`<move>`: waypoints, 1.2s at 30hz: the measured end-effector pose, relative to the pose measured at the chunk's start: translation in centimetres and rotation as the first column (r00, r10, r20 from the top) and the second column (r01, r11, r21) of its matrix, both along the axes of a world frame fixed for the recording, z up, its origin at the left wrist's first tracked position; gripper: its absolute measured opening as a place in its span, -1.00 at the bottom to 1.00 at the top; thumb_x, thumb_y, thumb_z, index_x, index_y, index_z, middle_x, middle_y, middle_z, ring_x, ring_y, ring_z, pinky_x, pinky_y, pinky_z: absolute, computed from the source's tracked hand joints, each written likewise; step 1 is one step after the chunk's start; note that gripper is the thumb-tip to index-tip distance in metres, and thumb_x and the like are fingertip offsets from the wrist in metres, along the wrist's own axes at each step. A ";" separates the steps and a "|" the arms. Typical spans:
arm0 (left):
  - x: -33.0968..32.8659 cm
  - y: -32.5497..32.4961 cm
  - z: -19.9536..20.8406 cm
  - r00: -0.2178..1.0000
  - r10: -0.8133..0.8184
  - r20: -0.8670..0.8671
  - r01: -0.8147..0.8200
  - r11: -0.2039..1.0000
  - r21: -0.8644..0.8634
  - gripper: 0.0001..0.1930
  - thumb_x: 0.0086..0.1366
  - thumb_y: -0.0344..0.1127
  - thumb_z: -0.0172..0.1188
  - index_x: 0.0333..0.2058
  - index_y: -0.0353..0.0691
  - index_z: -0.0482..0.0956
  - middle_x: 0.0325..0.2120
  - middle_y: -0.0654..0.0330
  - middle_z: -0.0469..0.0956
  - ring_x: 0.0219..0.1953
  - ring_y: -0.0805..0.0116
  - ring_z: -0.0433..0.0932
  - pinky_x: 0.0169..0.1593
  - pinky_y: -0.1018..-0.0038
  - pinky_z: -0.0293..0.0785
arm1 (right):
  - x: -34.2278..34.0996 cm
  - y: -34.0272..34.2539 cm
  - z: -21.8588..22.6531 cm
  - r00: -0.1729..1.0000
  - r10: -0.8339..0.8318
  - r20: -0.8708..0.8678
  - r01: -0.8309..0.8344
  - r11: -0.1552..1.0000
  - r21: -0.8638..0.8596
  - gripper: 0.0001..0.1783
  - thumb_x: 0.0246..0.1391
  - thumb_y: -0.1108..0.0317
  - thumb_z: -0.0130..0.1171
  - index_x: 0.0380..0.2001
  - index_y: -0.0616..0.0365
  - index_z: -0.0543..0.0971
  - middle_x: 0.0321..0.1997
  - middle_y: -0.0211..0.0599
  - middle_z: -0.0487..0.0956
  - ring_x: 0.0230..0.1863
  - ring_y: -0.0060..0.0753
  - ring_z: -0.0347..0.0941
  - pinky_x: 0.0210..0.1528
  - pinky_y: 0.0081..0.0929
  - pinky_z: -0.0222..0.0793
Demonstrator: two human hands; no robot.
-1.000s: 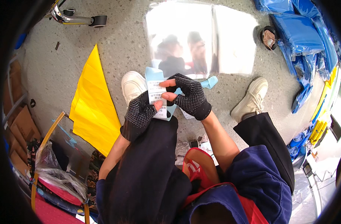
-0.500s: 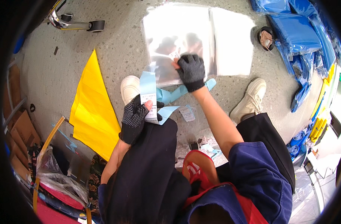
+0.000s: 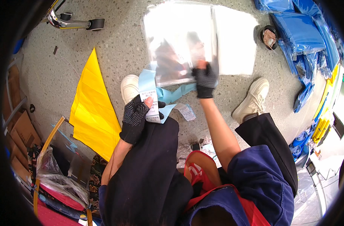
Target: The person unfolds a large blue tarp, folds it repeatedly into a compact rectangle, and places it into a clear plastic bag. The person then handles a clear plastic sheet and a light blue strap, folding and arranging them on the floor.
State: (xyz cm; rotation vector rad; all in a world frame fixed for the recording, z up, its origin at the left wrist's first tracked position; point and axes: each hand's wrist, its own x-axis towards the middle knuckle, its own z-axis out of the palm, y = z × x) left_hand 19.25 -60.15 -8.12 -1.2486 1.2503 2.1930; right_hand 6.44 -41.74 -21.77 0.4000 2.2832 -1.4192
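Note:
My left hand (image 3: 135, 117), in a black dotted fingerless glove, is closed on a strip of white printed labels with light blue backing (image 3: 147, 83), the thumb pressing on a label. The strip's blue tail (image 3: 177, 93) trails across the floor to the right. My right hand (image 3: 206, 80), gloved alike, is over the near edge of a stack of clear plastic bags (image 3: 179, 26) lying flat on the floor. Its bare fingertips are smeared by motion, so their grip does not show. A loose printed piece (image 3: 186, 112) lies between my feet.
Folded yellow sheet (image 3: 92, 113) lies left of my left shoe (image 3: 130, 87). Blue bagged packages (image 3: 298, 32) are piled at the far right, beside a small round dark container (image 3: 269, 37). A wheeled metal base (image 3: 76, 24) stands far left. My right shoe (image 3: 254, 94) is planted right.
My right hand has moved right and slightly nearer over the plastic bags and is now blurred. The left hand keeps the label strip, whose upper end has shifted slightly left.

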 end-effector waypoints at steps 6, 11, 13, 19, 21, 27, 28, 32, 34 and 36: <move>-1.0 0.4 0.6 0.998 -0.068 -0.014 0.068 0.996 -0.053 -0.65 0.34 -0.17 0.02 -0.13 -0.37 0.49 -0.39 0.07 0.60 -0.43 0.40 0.58 -0.33 0.51 0.51 | -0.4 6.4 2.7 0.738 -0.579 -0.347 0.468 0.809 -0.354 -0.75 0.24 0.14 -0.05 -0.20 0.07 0.38 -0.61 -0.58 0.22 -0.66 -0.71 0.07 -0.65 -0.68 0.00; -1.1 0.6 0.0 0.972 -0.217 -0.087 0.188 0.947 -0.261 -0.63 0.33 -0.15 0.05 -0.11 -0.38 0.51 -0.34 0.14 0.59 -0.29 0.47 0.53 -0.18 0.51 0.44 | 3.6 -4.1 12.0 0.940 0.331 0.083 -0.254 0.842 -0.475 -0.39 -0.02 0.46 0.24 0.14 0.10 0.32 -0.47 -0.38 0.52 -0.36 -0.60 0.44 -0.28 -0.58 0.38; -0.6 0.6 0.1 0.955 -0.277 -0.104 0.245 0.938 -0.246 -0.63 0.30 -0.17 0.10 -0.06 -0.35 0.48 -0.29 0.13 0.59 -0.25 0.43 0.52 -0.14 0.49 0.43 | 3.1 -4.2 10.7 0.951 0.308 0.027 -0.261 0.848 -0.461 -0.59 -0.01 0.43 0.23 -0.04 0.15 0.48 -0.44 -0.36 0.53 -0.35 -0.59 0.45 -0.25 -0.56 0.39; 0.0 0.2 -0.5 0.881 -0.459 -0.118 0.409 0.862 -0.300 -0.62 0.28 -0.17 0.10 -0.04 -0.31 0.47 -0.27 0.20 0.58 -0.25 0.45 0.54 -0.15 0.52 0.45 | 0.4 -2.8 10.9 0.742 0.654 -0.144 -0.630 0.609 -0.481 -0.83 0.00 0.39 0.25 -0.34 0.23 0.61 -0.42 -0.35 0.54 -0.38 -0.56 0.44 -0.31 -0.56 0.35; 0.5 0.3 -1.1 0.897 -0.429 -0.106 0.402 0.892 -0.208 -0.63 0.29 -0.17 0.08 -0.06 -0.35 0.47 -0.31 0.16 0.60 -0.29 0.45 0.55 -0.18 0.52 0.47 | -0.1 -2.7 10.7 0.704 0.699 -0.124 -0.665 0.589 -0.458 -0.83 0.00 0.36 0.25 -0.38 0.25 0.61 -0.45 -0.35 0.53 -0.38 -0.57 0.43 -0.31 -0.55 0.35; -0.1 -0.1 0.3 0.979 -0.186 -0.086 0.190 0.981 0.037 -0.63 0.31 -0.20 0.05 -0.06 -0.41 0.42 -0.36 0.02 0.60 -0.45 0.37 0.57 -0.32 0.48 0.51 | -2.3 -3.4 4.6 0.913 0.281 -0.295 -0.309 0.949 -0.053 -0.84 0.02 0.28 0.22 -0.43 0.15 0.59 -0.56 -0.37 0.52 -0.46 -0.52 0.42 -0.38 -0.47 0.36; 0.0 0.0 0.2 0.993 -0.085 -0.083 0.087 0.996 0.019 -0.65 0.36 -0.22 -0.02 -0.07 -0.43 0.42 -0.35 0.03 0.59 -0.47 0.37 0.59 -0.37 0.50 0.51 | -4.0 -3.5 4.1 0.751 0.473 -0.460 -0.391 0.881 0.267 -0.85 0.01 0.27 0.21 -0.42 0.11 0.60 -0.58 -0.34 0.51 -0.48 -0.42 0.43 -0.39 -0.40 0.35; -0.2 -0.4 0.3 0.996 0.055 -0.074 -0.061 0.995 -0.083 -0.65 0.35 -0.21 -0.02 -0.08 -0.42 0.43 -0.36 0.03 0.60 -0.46 0.36 0.58 -0.35 0.51 0.51 | -3.5 -2.9 -0.6 0.274 0.884 -0.380 -0.566 0.467 0.679 -0.72 -0.03 0.12 0.21 -0.29 0.03 0.59 -0.60 -0.28 0.48 -0.50 -0.18 0.42 -0.37 -0.26 0.29; 0.4 -0.2 0.3 0.997 0.070 -0.044 -0.073 0.994 -0.075 -0.65 0.35 -0.21 -0.02 -0.08 -0.41 0.43 -0.35 0.04 0.59 -0.45 0.36 0.59 -0.34 0.51 0.51 | -2.0 -2.7 0.8 0.356 0.836 -0.419 -0.594 0.548 0.589 -0.66 -0.10 0.10 0.25 -0.26 0.01 0.58 -0.47 -0.29 0.51 -0.40 -0.19 0.43 -0.31 -0.25 0.29; 0.0 0.0 0.2 0.997 0.073 -0.023 -0.075 0.991 -0.108 -0.64 0.35 -0.20 -0.02 -0.07 -0.40 0.42 -0.35 0.04 0.59 -0.45 0.36 0.59 -0.33 0.51 0.52 | -0.6 -2.5 0.2 0.385 0.798 -0.463 -0.614 0.596 0.517 -0.68 -0.14 0.11 0.28 -0.30 0.00 0.57 -0.39 -0.30 0.52 -0.33 -0.20 0.43 -0.26 -0.26 0.28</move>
